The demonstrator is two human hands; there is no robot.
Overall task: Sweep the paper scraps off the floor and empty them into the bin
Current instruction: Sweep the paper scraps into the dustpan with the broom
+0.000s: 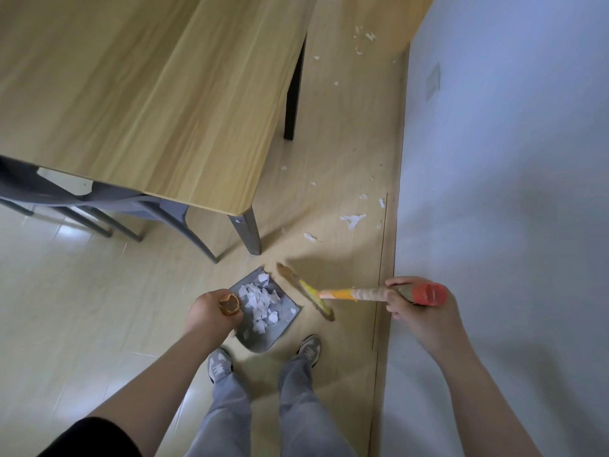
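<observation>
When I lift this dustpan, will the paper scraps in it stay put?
Probably not firmly. The paper scraps look thin, torn and loosely heaped, so likely light and apt to flutter. The dustpan looks open at its front edge, so tipping forward could spill them.

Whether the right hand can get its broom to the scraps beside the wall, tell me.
Probably yes. The right hand grips the broom, and open floor lies between its head and those scraps; the table leg stands left of that path.
</observation>
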